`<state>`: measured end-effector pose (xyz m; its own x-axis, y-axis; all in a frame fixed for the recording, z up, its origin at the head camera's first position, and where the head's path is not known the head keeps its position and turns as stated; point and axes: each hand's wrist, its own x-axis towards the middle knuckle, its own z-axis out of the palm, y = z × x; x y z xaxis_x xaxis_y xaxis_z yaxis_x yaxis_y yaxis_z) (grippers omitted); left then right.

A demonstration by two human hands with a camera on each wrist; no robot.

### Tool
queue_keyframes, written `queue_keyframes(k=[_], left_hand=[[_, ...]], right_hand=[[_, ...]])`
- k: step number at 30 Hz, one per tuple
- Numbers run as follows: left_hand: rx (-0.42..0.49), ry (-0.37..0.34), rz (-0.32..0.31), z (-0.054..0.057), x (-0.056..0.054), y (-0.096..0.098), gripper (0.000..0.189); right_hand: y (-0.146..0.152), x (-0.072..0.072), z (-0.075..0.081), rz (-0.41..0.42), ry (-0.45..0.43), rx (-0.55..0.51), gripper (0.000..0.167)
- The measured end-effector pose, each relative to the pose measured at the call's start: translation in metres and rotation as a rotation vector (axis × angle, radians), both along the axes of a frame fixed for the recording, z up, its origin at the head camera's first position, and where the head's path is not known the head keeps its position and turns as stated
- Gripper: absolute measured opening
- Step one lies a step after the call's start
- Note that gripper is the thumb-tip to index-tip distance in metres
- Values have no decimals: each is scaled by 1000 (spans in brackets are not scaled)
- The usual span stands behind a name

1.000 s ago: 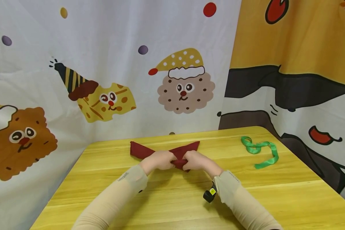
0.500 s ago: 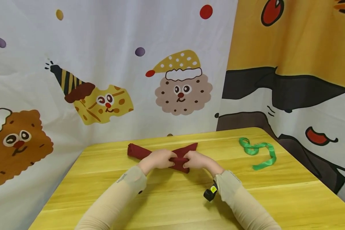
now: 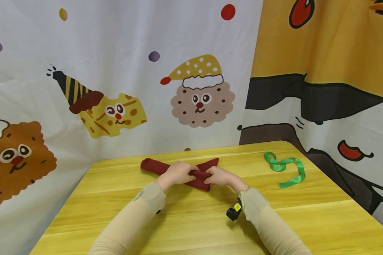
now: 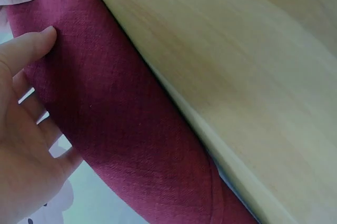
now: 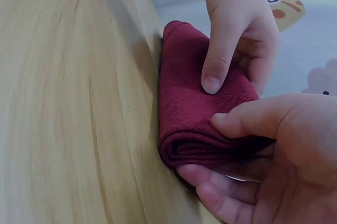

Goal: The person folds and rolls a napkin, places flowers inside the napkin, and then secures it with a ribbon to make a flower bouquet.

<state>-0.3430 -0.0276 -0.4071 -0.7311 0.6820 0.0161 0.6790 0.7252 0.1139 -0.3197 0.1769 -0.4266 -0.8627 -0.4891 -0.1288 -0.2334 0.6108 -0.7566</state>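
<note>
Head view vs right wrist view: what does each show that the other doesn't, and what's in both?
Head only: the green ribbon on the right side of the table, and the two beige sleeves.
Right wrist only: a close end-on look at the stacked folds of the red cloth.
Both: the left hand and right hand gripping the cloth, the wooden tabletop, and the printed curtain behind.

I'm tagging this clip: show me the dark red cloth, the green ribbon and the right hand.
Dark red cloth (image 5: 184, 93), right wrist view: rolled upper side.
Green ribbon (image 3: 282, 164), head view: where loop meets tail.
Right hand (image 3: 222, 176), head view: back of the hand.
</note>
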Motion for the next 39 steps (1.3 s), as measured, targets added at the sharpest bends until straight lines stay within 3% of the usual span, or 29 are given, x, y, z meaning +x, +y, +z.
queue_keyframes(k=[7, 16, 23, 31, 39], left_hand=[[16, 54, 12, -6, -3, 7, 34], [21, 95, 36, -11, -3, 10, 40], [-34, 104, 22, -15, 1, 12, 52], [-104, 40, -7, -17, 4, 13, 66], [-156, -64, -7, -17, 7, 14, 77]], right_hand=[[6, -3, -6, -65, 0, -49, 3], [9, -7, -11, -90, 25, -76, 15], [12, -10, -15, -150, 46, -73, 19], [15, -16, -20, -196, 82, -78, 17], [13, -18, -24, -246, 171, -34, 33]])
